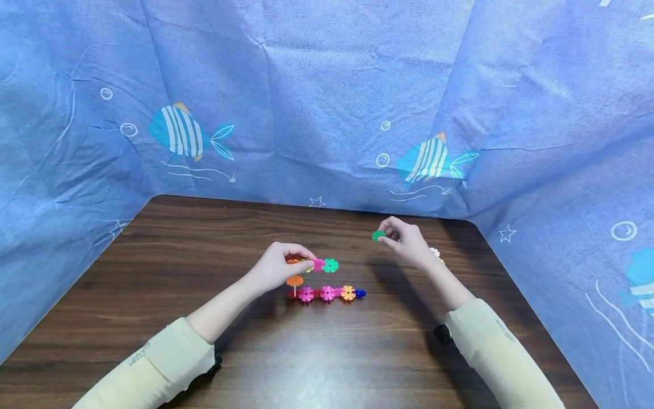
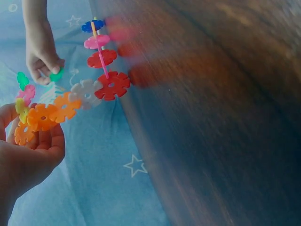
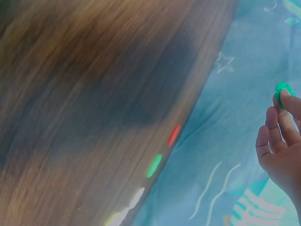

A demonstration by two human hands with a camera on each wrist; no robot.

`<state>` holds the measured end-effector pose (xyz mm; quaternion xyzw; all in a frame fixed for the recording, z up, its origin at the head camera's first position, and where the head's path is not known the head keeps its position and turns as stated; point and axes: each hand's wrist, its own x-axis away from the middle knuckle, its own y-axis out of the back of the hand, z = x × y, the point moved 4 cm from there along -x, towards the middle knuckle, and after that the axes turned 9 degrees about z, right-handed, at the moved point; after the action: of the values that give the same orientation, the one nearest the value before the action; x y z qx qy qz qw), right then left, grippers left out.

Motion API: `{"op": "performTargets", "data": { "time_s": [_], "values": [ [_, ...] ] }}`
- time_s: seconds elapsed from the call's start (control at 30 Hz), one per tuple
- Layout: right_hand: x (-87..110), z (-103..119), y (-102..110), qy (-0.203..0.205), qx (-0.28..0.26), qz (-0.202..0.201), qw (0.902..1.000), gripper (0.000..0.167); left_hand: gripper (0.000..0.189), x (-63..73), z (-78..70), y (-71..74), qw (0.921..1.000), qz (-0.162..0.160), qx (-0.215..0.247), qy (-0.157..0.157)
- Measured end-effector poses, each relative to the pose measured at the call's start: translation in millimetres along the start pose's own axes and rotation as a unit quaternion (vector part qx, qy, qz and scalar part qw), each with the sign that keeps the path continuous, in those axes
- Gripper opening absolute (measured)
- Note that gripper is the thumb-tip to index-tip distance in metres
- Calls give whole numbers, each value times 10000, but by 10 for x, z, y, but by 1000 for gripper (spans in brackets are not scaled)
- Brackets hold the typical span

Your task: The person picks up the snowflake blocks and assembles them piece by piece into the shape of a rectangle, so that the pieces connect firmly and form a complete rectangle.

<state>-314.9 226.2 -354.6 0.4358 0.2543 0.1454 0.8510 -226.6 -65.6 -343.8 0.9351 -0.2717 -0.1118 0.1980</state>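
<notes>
My left hand holds a linked chain of flower-shaped plastic discs at its upper branch, fingers and thumb around an orange disc and a yellow disc. That branch ends in a pink disc and a green end disc. A clear disc joins the orange ones to a red disc, where the lower row of pink discs begins; it runs to a blue disc. To the right, raised above the table, my right hand pinches a single green flower disc between thumb and fingertips.
Loose discs lie on the brown wooden table beyond the right forearm: a red one, a green one, white ones and a yellow one. A blue fish-print cloth hangs around the table's back and sides.
</notes>
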Motion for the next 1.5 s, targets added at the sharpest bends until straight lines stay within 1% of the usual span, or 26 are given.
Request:
{"op": "performTargets", "data": {
  "time_s": [0.03,0.07,0.2,0.27,0.37,0.53,0.63,0.83,1.0,1.2,1.33,1.5],
  "values": [
    [5,39,-1,7,-49,-2,10000,16,14,15,-39,3,10000,-1,3,8],
    [13,74,-5,4,-133,2,9999,16,14,5,-18,2,10000,-6,1,40],
    [52,217,-16,94,-317,-40,9994,17,15,-64,169,-7,9999,-50,38,92],
    [72,297,-25,162,-403,-79,9990,17,15,-99,271,-11,9999,-71,54,57],
    [102,417,-43,282,-501,-173,9982,18,14,-108,311,-12,9999,-97,52,-8],
    [164,589,-97,517,-524,-354,9967,20,12,-93,301,-11,9999,-98,52,-40],
    [203,671,-143,645,-519,-386,9958,21,12,-88,295,-12,9999,-107,44,-52],
    [257,790,-245,794,-591,-172,9949,19,15,-100,319,-27,9999,-129,-1,-103],
    [279,849,-324,918,-706,20,9933,18,11,-94,309,-24,9999,-125,-57,-102],
    [272,888,-402,1129,-583,142,9918,20,9,-95,305,-19,9997,-126,-91,-212],
    [264,916,-432,1252,-531,238,9904,20,10,-99,306,-26,9996,-131,-84,-230],
    [262,934,-446,1256,-546,240,9903,20,10,-116,298,-54,9997,-93,-41,-233]
  ]
}}
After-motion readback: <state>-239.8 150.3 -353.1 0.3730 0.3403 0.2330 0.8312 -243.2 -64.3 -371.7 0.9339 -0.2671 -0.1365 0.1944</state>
